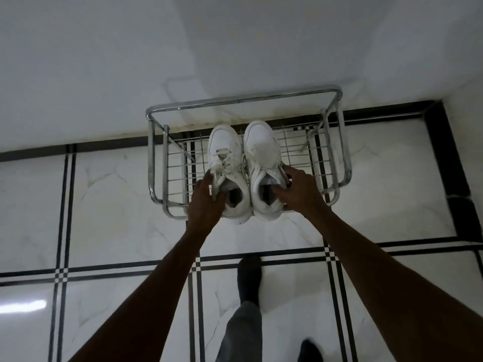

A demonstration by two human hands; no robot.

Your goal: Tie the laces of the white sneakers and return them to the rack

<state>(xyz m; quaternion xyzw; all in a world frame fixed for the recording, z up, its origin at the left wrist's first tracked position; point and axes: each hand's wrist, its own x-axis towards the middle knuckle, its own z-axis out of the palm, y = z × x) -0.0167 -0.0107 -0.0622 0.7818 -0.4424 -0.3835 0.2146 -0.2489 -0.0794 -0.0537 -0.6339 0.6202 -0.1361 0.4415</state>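
Two white sneakers stand side by side on the wire shelf of a chrome shoe rack (243, 100), toes toward the wall. My left hand (206, 202) grips the collar of the left sneaker (225, 150), thumb at its opening. On the right sneaker (261, 142), my right hand (295, 189) grips the collar, fingers along the outer side. Laces show over both tongues; whether they are knotted cannot be told in the dim light.
The rack stands against a white wall on a glossy white tiled floor with black border lines. My dark-socked feet (249, 275) and grey trouser leg are on the floor below the rack. Wire shelf space lies left and right of the sneakers.
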